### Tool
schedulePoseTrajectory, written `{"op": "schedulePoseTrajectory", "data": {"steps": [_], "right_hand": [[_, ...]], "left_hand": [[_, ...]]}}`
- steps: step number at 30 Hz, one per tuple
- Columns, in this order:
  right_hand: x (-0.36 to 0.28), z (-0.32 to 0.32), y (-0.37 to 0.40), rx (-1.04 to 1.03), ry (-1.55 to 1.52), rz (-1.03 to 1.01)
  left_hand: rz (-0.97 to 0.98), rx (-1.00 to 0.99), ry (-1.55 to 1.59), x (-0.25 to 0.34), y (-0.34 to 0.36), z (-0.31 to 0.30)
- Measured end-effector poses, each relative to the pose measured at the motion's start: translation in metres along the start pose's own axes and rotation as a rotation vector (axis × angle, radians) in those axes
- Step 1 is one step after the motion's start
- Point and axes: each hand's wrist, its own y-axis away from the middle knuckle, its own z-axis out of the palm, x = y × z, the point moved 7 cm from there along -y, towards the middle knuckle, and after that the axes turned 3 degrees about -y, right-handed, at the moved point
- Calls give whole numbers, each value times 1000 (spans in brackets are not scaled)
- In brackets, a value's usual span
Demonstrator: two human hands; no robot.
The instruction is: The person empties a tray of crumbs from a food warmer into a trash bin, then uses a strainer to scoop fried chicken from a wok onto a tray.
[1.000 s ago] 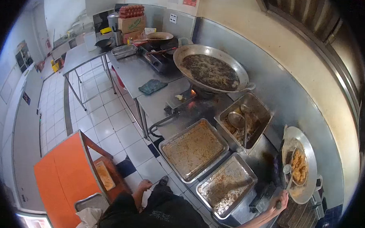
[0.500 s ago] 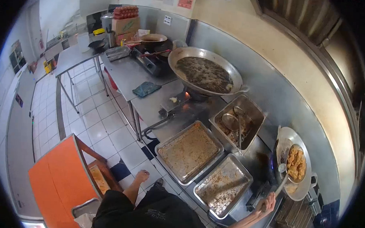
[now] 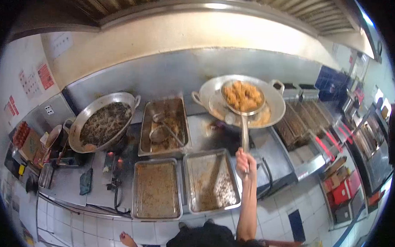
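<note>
My right hand is wrapped round the long handle of a skimmer. Its round basket carries golden-brown fried pieces, over a wide metal wok at the back right. Some light-coloured liquid or oil shows in that wok beside the basket. My left hand hangs low at the front, away from the counter, with fingers loosely curled and nothing visible in them. Nearest to it is a shallow metal tray with brown crumbs. A second shallow tray, shinier, lies to its right.
Dark bubbling oil fills another large wok at the left. Between the woks stands a deep pan holding ladles. Fryer baskets with red handles are at the right. A dark cloth lies on the left counter.
My view has swung right, bringing the right wok and fryer baskets fully into sight. My right hand keeps hold of the skimmer with the fried pieces; my left hand still hangs low.
</note>
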Motion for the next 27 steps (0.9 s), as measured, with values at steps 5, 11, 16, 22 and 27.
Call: {"op": "schedulePoseTrajectory", "data": {"steps": [5, 11, 16, 22, 27], "right_hand": [[4, 1, 8, 8, -15, 53], [-2, -4, 15, 28, 36, 37], [12, -5, 31, 74, 70, 25], [16, -14, 63, 156, 126, 17], [18, -4, 69, 146, 214, 32]], "left_hand": [[211, 126, 16, 148, 3, -11], [699, 51, 396, 328, 86, 45], [416, -1306, 753, 463, 370, 171], [-240, -2092, 601, 529, 547, 212], [-117, -2176, 499, 559, 554, 205]]}}
